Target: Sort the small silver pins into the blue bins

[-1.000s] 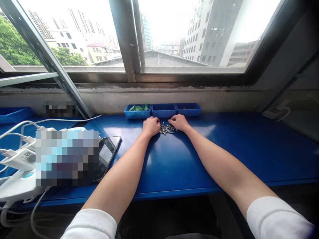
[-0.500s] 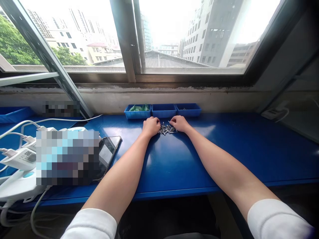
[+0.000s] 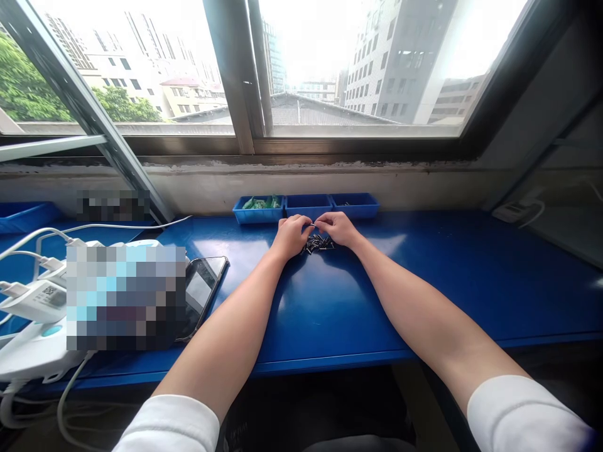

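Note:
A small pile of thin, short metal pieces (image 3: pixel 320 244), like screws or pins, lies on the blue tabletop (image 3: pixel 325 301). Just above its far side my two hands nearly meet at the fingertips. Between them is one thin dark metal pin (image 3: pixel 311 225), too small to make out fully. My right hand (image 3: pixel 339 228) pinches it with thumb and forefinger. My left hand (image 3: pixel 291 236) is closed at the pin's other end, its fingers curled and partly hidden from view.
Behind the hands stand three blue bins: the left bin (image 3: pixel 259 216) holds green packets, the middle bin (image 3: pixel 308 211) shows only its wall, the right bin (image 3: pixel 360 212) has a few small pieces. A phone (image 3: pixel 205 292), white power strip (image 3: pixel 32 358) and cables lie left.
My hands have come together from either side of the pile, and the thin pin now shows between their fingertips. The view has shifted slightly.

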`<state>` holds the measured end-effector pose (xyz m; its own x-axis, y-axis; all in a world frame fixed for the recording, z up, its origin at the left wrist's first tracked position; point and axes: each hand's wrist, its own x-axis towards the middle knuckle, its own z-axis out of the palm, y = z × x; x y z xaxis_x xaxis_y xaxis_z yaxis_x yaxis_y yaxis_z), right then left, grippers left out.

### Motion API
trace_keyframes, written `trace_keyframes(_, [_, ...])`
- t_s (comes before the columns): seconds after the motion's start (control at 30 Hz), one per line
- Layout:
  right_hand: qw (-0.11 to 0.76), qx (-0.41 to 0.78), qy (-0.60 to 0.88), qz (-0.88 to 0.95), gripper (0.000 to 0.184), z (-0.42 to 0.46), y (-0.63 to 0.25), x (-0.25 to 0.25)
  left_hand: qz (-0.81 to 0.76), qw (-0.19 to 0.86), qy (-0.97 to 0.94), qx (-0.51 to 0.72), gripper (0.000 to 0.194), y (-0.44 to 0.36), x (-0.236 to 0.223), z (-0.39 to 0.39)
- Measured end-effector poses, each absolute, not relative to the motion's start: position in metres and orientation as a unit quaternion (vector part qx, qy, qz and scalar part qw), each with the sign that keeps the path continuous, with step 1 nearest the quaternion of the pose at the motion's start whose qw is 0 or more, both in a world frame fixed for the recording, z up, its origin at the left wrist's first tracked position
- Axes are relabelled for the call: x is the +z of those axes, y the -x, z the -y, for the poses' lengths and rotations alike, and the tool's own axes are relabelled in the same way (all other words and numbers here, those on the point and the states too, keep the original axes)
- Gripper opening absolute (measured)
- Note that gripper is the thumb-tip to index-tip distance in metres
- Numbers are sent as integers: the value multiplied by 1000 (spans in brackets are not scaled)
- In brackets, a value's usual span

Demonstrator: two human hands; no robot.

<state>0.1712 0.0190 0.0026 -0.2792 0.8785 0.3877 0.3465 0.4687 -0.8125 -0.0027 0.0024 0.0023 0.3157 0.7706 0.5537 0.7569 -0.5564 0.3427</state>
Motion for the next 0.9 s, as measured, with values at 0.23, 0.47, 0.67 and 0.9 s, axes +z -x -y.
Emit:
trace_keyframes(0.23, [473,358,407,694,27,-17,-172,2,-501,5,-800,329,22,5,3,-3])
trace_keyframes(0.47, [504,428,392,640,20,-15,-178,5,-515,23,-791,329,23,7,3,-4])
trace_keyframes(0.67, [498,423,394,646,25,-17,-180,3,-526,29,-784,329,24,7,2,-5])
trace_keyframes(0.9, [478,122,514,702,46,-17,-176,0,-601,29,-732,321,27,11,3,-8])
